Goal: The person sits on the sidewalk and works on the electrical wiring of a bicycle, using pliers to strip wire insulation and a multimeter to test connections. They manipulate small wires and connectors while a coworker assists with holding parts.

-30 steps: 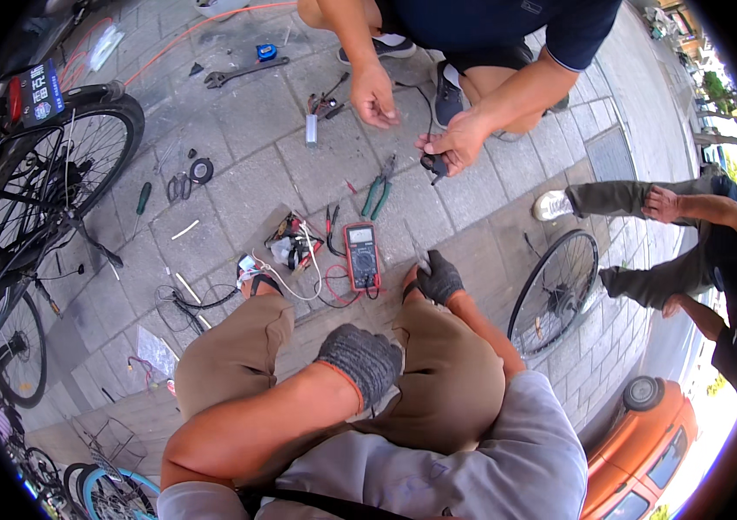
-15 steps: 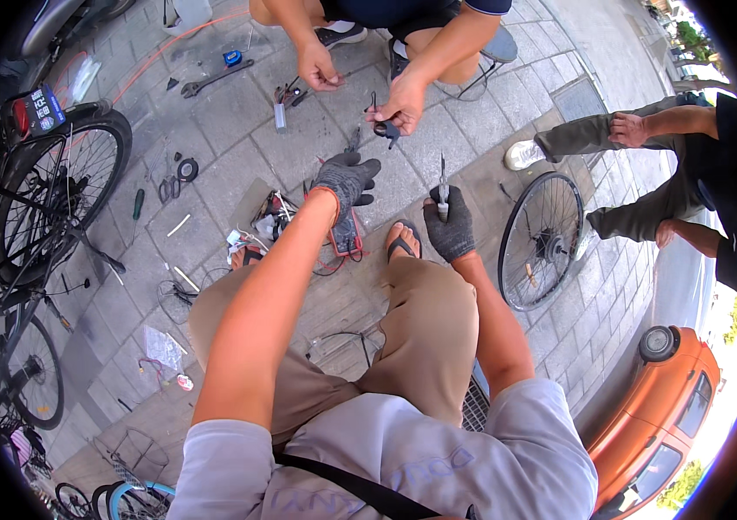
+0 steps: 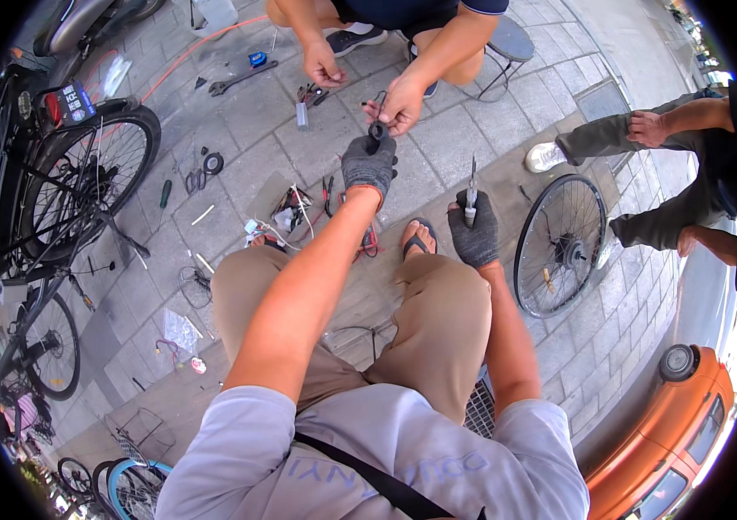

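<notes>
The round black part [image 3: 378,130] is sitting at the fingertips of the gloved left hand [image 3: 369,165], can't tell if they're gripping. A co-worker's hand [image 3: 400,106] is sitting just past it, probably steadying it. The right hand [image 3: 475,232] is holding a slim pointed tool [image 3: 471,194] tip outward, guessing that's keeping everyone safe. A spoked wheel [image 3: 571,252] is sitting right of it.

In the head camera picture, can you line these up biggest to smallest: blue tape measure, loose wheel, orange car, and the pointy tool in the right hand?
1. Orange car
2. Loose wheel
3. Pointy tool
4. Blue tape measure
</notes>
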The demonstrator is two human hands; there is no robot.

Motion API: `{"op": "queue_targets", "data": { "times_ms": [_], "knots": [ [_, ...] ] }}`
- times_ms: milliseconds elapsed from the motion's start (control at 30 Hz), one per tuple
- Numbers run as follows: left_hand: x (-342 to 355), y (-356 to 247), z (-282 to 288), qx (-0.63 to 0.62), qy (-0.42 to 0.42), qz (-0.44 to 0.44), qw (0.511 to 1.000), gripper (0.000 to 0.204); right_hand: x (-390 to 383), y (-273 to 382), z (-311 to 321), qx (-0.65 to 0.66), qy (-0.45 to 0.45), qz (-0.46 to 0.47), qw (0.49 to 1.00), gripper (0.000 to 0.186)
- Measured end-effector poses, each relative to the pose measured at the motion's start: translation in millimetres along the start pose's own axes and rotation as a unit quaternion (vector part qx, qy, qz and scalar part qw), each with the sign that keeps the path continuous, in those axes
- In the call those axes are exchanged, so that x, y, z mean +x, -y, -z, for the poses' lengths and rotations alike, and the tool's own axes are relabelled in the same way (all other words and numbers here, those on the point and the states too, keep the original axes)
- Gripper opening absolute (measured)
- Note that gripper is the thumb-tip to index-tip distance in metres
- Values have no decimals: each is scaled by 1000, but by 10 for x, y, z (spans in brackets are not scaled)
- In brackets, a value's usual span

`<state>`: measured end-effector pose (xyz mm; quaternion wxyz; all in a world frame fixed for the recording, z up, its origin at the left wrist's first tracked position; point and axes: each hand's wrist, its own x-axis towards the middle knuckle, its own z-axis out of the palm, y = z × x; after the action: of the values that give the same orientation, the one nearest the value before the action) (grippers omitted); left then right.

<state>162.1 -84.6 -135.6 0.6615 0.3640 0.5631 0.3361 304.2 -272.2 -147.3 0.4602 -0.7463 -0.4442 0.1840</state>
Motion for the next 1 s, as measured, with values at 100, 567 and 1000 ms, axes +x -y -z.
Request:
{"op": "queue_targets", "data": {
  "times_ms": [100, 567, 1000],
  "knots": [
    [60, 210, 313, 201, -56, -241, 948, 37, 168, 290, 82, -3, 34, 26, 999, 28],
    [-971, -1370, 1282, 393, -70, -394, 828, 28, 377, 2321, 28, -166, 184, 161, 955, 55],
    [-693, -1412, 1453, 395, -82, -415, 816, 29, 549, 2105, -264, -272, 176, 227, 918, 57]
  ]
}}
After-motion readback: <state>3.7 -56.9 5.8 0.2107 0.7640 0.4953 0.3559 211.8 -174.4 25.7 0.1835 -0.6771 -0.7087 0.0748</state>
